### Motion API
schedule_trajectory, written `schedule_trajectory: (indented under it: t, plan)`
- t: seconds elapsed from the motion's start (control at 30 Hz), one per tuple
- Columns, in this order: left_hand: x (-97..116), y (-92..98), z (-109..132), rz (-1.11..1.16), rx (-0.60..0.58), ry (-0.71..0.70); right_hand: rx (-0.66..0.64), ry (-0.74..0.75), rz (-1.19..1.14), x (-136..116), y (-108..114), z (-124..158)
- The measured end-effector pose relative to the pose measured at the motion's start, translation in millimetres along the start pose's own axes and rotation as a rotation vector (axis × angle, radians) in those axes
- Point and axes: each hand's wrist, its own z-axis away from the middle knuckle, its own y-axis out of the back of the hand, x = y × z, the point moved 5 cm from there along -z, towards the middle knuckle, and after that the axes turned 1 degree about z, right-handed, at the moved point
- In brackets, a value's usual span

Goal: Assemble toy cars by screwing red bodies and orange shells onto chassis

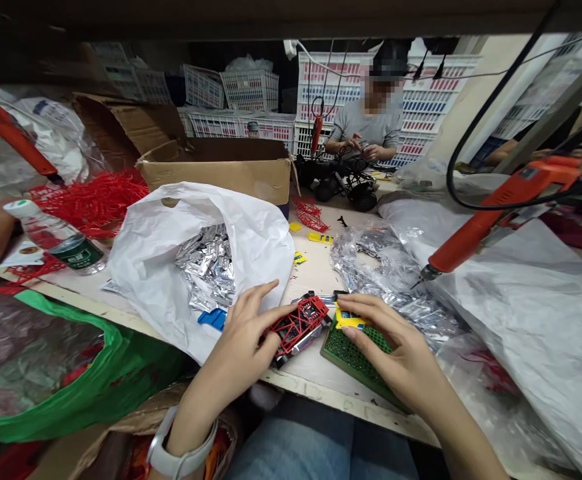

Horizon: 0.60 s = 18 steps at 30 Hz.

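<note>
left grip [247, 331] holds red frame [301, 324], right grip [395, 337] pinches yellow piece [347, 319], perhaps touching green block [351, 353]

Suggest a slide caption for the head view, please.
Left hand touching a red lattice-framed assembly, right hand holding a flat yellow piece by a green perforated block.

- Toy car [301, 325] on the worktop [315, 273], between left fingers [281, 311] and right fingers [368, 308]
- Panel [349, 319] in the right fingers, tray [353, 355] beneath
- Bag [141, 250] beyond the left fingers, box [215, 181] behind it
- Screwdriver [493, 217] right of the right fingers
</note>
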Motion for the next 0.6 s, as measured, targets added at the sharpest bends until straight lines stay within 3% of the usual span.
schedule_trajectory:
  t: [0.1,0.23,0.33,0.43,0.6]
  plan:
    - [-2,4.1,-1,-0.028,0.126,-0.013,-0.023,-0.056,-0.113,4,-5,1]
    - [9,-12.2,5,-0.014,0.216,0.001,0.014,-0.199,-0.335,17,-19,5]
    - [14,-24.3,2,-0.072,0.139,0.082,0.049,-0.361,-0.478,31,-30,10]
    - [16,-25.0,-9,-0.104,0.041,0.15,0.071,-0.529,-0.544,48,-36,14]
    - [12,-25.2,-24,-0.15,-0.052,0.154,0.235,-0.543,-0.466,60,-27,14]
